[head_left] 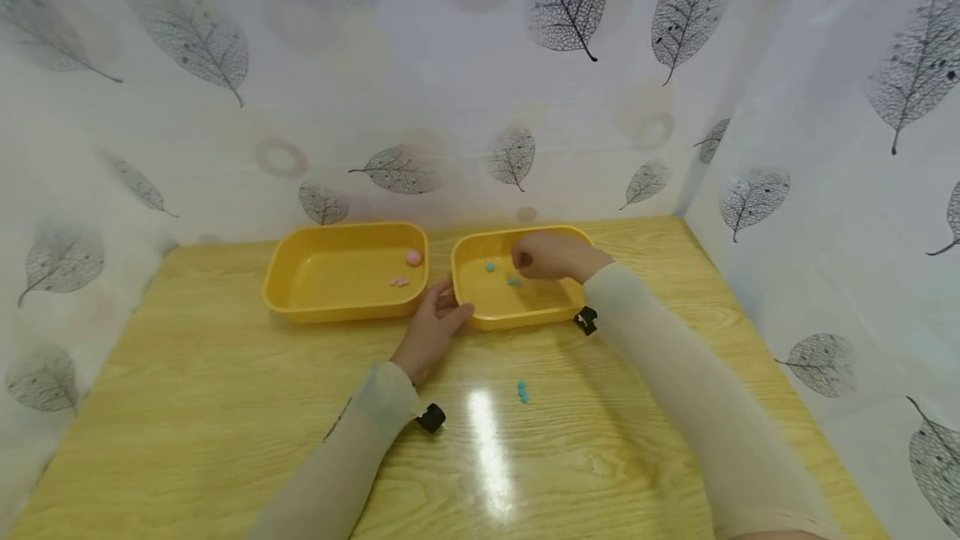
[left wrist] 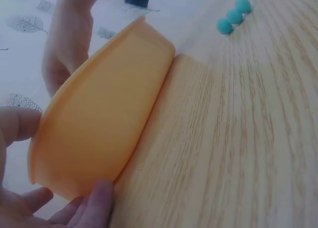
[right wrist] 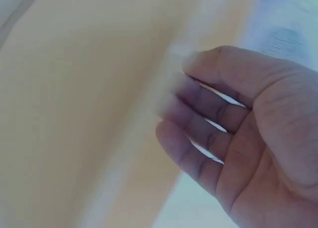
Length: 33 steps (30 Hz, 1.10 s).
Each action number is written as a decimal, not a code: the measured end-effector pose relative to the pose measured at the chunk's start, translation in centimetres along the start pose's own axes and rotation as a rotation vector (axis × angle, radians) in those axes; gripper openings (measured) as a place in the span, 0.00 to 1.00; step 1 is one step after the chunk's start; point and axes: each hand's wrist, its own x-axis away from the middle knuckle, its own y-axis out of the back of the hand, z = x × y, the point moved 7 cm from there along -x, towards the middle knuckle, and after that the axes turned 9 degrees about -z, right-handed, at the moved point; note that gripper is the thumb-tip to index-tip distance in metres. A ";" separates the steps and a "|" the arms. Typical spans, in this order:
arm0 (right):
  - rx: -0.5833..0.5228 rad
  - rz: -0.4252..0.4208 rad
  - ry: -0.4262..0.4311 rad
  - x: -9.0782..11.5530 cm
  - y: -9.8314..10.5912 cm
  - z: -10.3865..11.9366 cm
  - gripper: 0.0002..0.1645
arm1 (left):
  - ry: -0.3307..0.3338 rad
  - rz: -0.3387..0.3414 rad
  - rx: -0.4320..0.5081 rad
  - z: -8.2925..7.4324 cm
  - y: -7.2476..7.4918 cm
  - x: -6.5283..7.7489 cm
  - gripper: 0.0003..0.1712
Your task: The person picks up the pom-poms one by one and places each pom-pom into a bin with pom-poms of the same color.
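Note:
My left hand (head_left: pixel 431 327) grips the near left corner of the right-hand yellow tray (head_left: pixel 510 321), its thumb at the front rim and its fingers against the side. Inside that tray are a teal ball (head_left: pixel 491 267) and a small teal piece (head_left: pixel 513 282). Just above them is my right hand (head_left: pixel 553 257), with fingers bent inward. In the right wrist view its fingertips (right wrist: pixel 169 128) are blurred, and whether they pinch anything is hidden. On the table before the tray lies a short row of three joined teal balls (left wrist: pixel 234 16).
A second yellow tray (head_left: pixel 300 313) stands to the left, holding a pink ball (head_left: pixel 413 257) and a cluster of small pink pieces (head_left: pixel 398 282). Both trays stand on a wood-grain table (head_left: pixel 187 407) near a leaf-patterned curtain (head_left: pixel 450 90), which also hangs along the sides.

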 end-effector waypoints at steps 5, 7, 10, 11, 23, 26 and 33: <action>-0.057 -0.211 0.013 4.0 2.6 2.3 0.06 | -0.022 0.011 -0.047 -0.1 0.1 0.0 0.43; -0.077 -0.274 -0.006 5.8 2.9 2.9 0.06 | -0.037 0.021 -0.046 -0.1 0.0 -0.1 0.43; -0.091 -0.334 -0.046 8.0 3.0 3.3 0.06 | -0.057 0.040 -0.023 -0.1 -0.1 -0.3 0.43; -0.097 -0.346 -0.056 8.6 2.8 3.4 0.06 | -0.063 0.046 -0.019 -0.1 -0.2 -0.3 0.44; -0.150 -0.320 0.044 11.4 0.2 4.5 0.06 | -0.036 0.055 -0.033 0.2 -0.2 -0.2 0.42; -0.133 -0.316 0.044 11.4 0.0 4.5 0.05 | -0.033 0.059 -0.036 0.4 -0.2 -0.3 0.41; -0.151 -0.271 0.106 10.8 -1.1 5.8 0.03 | -0.024 0.063 -0.022 0.4 -0.3 -0.2 0.43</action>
